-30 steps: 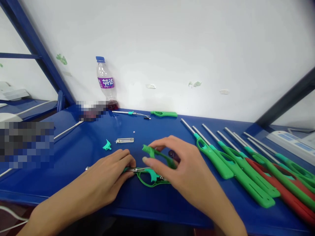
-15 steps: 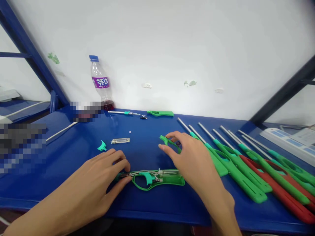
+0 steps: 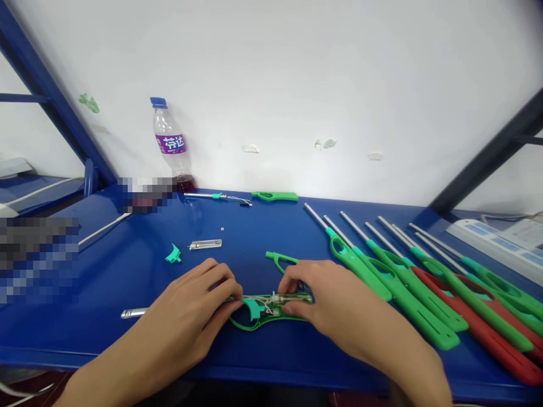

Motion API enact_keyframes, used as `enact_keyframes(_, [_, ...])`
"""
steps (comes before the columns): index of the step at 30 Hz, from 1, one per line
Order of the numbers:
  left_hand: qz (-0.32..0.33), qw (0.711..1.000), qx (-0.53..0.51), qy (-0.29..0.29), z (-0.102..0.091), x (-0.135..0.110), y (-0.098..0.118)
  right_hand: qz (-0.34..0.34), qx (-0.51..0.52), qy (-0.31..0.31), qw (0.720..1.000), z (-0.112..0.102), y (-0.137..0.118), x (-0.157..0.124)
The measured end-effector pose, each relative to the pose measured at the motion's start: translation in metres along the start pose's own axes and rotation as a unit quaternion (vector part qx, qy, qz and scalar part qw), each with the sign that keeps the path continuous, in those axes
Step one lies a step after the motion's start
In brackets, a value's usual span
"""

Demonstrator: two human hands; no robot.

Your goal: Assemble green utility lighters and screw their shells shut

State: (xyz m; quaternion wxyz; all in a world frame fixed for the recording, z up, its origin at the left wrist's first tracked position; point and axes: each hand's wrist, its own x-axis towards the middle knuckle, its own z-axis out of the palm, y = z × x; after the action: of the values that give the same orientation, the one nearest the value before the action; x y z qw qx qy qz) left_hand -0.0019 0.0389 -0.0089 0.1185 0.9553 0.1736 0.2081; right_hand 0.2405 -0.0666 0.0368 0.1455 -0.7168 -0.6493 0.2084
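Note:
An opened green lighter body lies on the blue table near its front edge, its teal trigger and clear inner tube showing. My left hand pinches the lighter's left end, where its metal tube sticks out to the left. My right hand has its fingers curled onto the right end, over the clear tube. A loose green cover half lies just behind my right hand.
A row of several finished green and red long lighters lies at the right. A teal trigger piece and a clear tube lie left of centre. A drink bottle, a wired metal rod and a green handle stand by the wall.
My right hand set the green cover half down behind the lighter and came back onto the lighter's right end. My left hand stayed on the left end.

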Motion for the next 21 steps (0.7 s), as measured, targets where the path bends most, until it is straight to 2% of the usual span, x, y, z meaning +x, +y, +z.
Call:
enact_keyframes(3, [-0.002,1.0,0.002,0.011,-0.008,0.0,0.0,0.004,0.002,-0.007,1.0,0.0,-0.002,0.005])
enact_keyframes(6, [-0.019,0.996,0.035,0.078,-0.019,0.0,-0.009,-0.022,0.002,0.002,1.0,0.001,0.0,0.006])
enact_keyframes(8, [-0.037,0.991,0.073,0.102,-0.023,0.0,-0.018,-0.037,-0.001,0.003,0.999,0.002,0.002,0.004])
enact_keyframes(11, [-0.056,0.991,0.091,0.083,-0.023,-0.001,-0.026,-0.034,-0.006,-0.002,0.999,0.002,0.003,0.001])
enact_keyframes(13, [-0.063,0.991,0.073,0.093,-0.019,-0.001,-0.022,-0.03,-0.005,-0.005,1.0,0.0,0.001,0.0])
enact_keyframes(17, [-0.036,0.987,0.025,0.154,-0.006,0.002,0.0,-0.042,-0.004,0.001,0.999,-0.002,-0.008,0.0])
enact_keyframes(21, [0.008,0.988,-0.027,0.152,0.008,0.006,0.015,-0.063,0.015,0.006,0.998,-0.001,-0.016,0.001])
